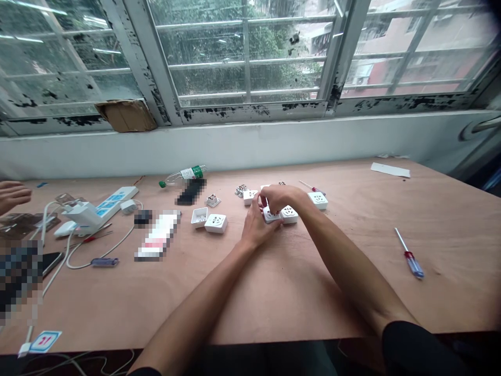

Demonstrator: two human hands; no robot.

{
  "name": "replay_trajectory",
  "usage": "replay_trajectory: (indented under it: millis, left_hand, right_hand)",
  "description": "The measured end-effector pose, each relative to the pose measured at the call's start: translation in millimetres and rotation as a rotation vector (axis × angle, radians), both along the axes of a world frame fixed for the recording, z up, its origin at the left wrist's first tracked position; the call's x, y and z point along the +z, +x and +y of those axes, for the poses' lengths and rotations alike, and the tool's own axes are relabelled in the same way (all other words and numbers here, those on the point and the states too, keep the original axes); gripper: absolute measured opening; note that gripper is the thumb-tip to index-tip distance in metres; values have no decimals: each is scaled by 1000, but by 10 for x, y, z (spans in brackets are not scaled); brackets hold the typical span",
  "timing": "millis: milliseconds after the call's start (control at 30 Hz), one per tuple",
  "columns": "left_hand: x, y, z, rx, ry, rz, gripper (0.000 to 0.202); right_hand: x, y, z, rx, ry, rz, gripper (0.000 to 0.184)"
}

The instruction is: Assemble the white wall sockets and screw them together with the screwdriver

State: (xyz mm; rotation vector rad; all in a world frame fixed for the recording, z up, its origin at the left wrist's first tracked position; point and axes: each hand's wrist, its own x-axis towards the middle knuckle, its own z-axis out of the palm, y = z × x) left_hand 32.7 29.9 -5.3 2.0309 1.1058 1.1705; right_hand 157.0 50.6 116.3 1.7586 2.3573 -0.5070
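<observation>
Just above the centre of the frame, the left hand (256, 228) cups a white socket (271, 215) from below with its grip closed on it. The right hand (284, 197) bends over the top, fingertips pinching the same piece, which sits low over the desk (274, 297) and touches a second socket (290, 214). The hands appear to be pressing or prying the piece's parts, so the next move calls for a steady hold and small, careful finger force; the screwdriver (409, 257) lies well apart at the right.
</observation>
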Motion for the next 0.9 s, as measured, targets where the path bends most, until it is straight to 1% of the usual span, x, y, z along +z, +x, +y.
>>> replay_trajectory:
  millis: [100, 300, 500, 600, 700, 900]
  left_hand:
    - [21, -3, -8, 9, -15, 6, 104]
    - [25, -3, -3, 13, -20, -16, 103]
    - [-3, 0, 17, 13, 3, -7, 101]
    - [-11, -1, 22, 17, 7, 0, 101]
    - [-9, -1, 21, 16, -2, -3, 101]
    - [12, -5, 12, -4, 7, -9, 99]
  right_hand:
    - [27, 11, -19, 26, -10, 31, 38]
    - [69, 10, -71, 1, -53, 87, 39]
    - [17, 43, -11, -26, -60, 97, 41]
    - [-8, 67, 23, -8, -64, 122, 40]
    - [-21, 83, 45, 8, -91, 143, 38]
    - [-28, 99, 68, -9, -138, 158, 39]
